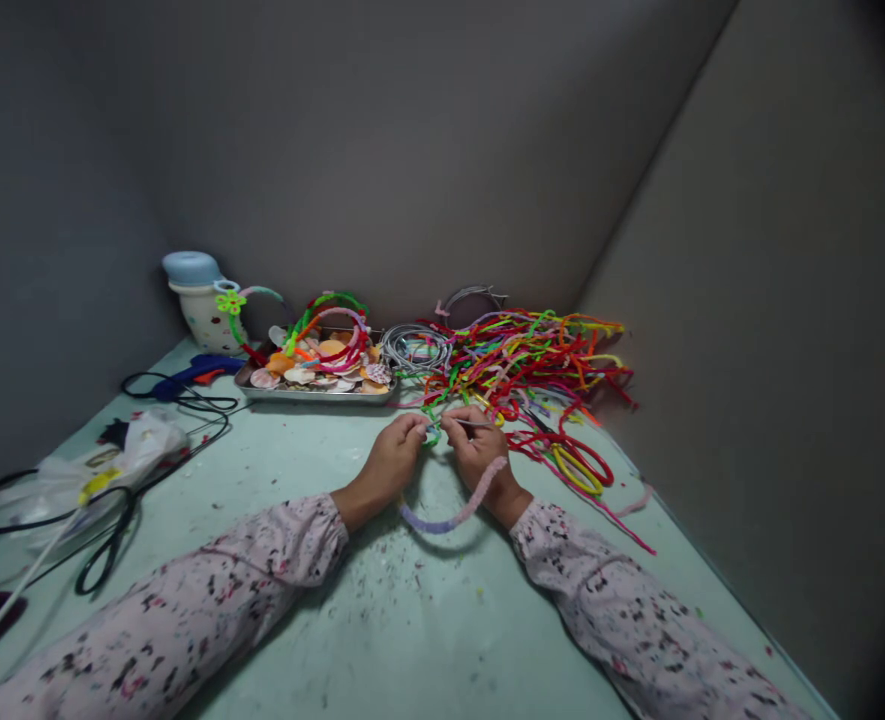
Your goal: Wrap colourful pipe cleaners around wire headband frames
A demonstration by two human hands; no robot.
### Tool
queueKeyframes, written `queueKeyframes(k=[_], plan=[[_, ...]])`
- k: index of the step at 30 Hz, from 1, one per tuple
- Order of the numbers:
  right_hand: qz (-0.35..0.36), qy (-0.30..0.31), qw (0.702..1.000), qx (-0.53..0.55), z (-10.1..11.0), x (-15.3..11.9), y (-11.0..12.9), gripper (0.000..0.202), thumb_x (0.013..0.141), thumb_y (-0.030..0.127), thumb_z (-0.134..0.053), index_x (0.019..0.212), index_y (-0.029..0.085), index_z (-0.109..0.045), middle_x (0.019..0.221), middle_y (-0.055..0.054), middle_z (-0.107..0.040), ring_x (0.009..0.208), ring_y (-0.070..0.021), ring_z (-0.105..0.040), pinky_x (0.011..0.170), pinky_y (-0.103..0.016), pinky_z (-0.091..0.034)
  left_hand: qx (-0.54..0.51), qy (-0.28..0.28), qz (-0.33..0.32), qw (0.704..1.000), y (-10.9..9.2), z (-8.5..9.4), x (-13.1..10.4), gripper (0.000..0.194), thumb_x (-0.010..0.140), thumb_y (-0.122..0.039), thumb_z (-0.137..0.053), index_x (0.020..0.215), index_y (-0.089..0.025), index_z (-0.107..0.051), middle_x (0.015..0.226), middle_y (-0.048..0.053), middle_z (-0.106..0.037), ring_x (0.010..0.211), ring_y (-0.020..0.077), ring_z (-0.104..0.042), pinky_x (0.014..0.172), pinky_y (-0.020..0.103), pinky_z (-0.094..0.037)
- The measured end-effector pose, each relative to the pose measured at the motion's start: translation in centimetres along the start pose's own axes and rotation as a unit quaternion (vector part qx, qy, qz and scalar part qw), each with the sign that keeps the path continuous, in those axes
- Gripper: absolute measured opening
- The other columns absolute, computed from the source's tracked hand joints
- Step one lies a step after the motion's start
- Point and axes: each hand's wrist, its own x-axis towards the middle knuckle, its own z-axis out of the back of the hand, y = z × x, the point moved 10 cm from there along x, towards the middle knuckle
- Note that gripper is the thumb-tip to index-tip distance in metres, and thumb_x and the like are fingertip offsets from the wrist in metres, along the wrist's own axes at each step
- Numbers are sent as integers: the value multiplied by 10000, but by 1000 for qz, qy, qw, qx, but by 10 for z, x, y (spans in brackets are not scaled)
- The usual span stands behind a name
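Observation:
My left hand (395, 458) is closed, its thumb and fingertips pinching a headband (442, 526) wrapped in fuzzy pipe cleaner. The band curves down toward me in lavender and pink, and its pink end rises in front of my right wrist. Facing it, my right hand (476, 448) is closed in a pinch on a thin strand, apparently a pale pipe cleaner (475, 423), pointing right. A green and blue fuzzy loop (432, 436) shows between the fingertips of both hands. Where strand and band meet is partly hidden by my fingers.
Beyond my hands are a metal tray (314, 397) of shells with finished bands on top, coiled grey wire hoops (416, 348) and a heap of coloured pipe cleaners (524, 350). Yellow-handled scissors (577, 470) lie right. Left are a blue glue gun (194, 378), cables, plastic bag (142, 445) and cup (209, 318).

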Motion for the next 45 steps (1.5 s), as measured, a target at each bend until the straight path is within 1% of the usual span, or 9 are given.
queueKeyframes(k=[6,9,13,19,27,31,36,40,45], plan=[[3,1,1000,2,0,-1,0,175,890,344,-541,829,199,-617,738,-5,-626,683,-156,-593,637,-271,-461,-49,21,25,998,4,-5,0,196,851,-319,-500,774,-156,-577,603,-40,-461,566,114,-408,541,232,-322],[-11,-5,1000,2,2,-1,-3,182,890,357,-540,844,199,-619,721,-4,-626,670,-158,-596,633,-274,-465,-52,22,32,998,4,-5,-1,165,830,-306,-528,828,-155,-594,650,-31,-505,593,117,-439,561,232,-340],[-13,-8,1000,2,2,-1,-2,187,886,352,-545,824,194,-623,725,-11,-635,667,-159,-600,644,-278,-470,22,2,-10,1000,-5,-1,-2,113,784,-245,-584,859,-162,-599,777,-4,-587,699,135,-506,657,246,-397],[17,4,1000,-26,-1,-1,5,193,892,342,-534,813,195,-632,756,-24,-639,709,-169,-606,673,-285,-471,160,-48,-44,985,-16,9,-4,29,768,-204,-591,773,-177,-583,750,1,-585,692,146,-519,645,254,-394],[3,5,1000,-27,-1,-2,2,205,895,352,-529,818,192,-631,734,-21,-636,684,-164,-600,643,-275,-465,202,-55,-64,976,-21,10,-4,40,781,-218,-588,792,-180,-590,773,9,-580,695,147,-510,640,257,-388],[-1,-4,1000,-21,1,-1,1,200,889,356,-531,816,196,-628,732,-17,-639,667,-160,-596,634,-275,-466,157,-36,-49,986,-21,7,-4,77,781,-231,-577,819,-176,-614,769,8,-592,692,148,-514,641,256,-392],[-16,-4,1000,-4,0,-1,-5,212,887,383,-535,839,199,-627,707,-12,-630,668,-165,-603,616,-273,-472,19,3,5,1000,-7,2,-1,191,839,-277,-480,740,-170,-603,625,-16,-544,620,141,-492,608,253,-375],[-29,-8,999,16,0,-2,-10,216,886,395,-540,849,201,-628,712,-14,-634,665,-166,-609,614,-274,-478,-75,34,61,995,7,-5,1,232,816,-308,-503,633,-171,-539,553,-25,-487,545,124,-448,559,252,-344],[-36,-7,999,40,0,-3,-13,217,886,392,-543,858,196,-632,747,-19,-640,659,-159,-606,608,-271,-481,-190,63,97,975,9,-14,0,172,758,-266,-531,632,-154,-562,611,0,-510,539,107,-441,535,244,-343]])
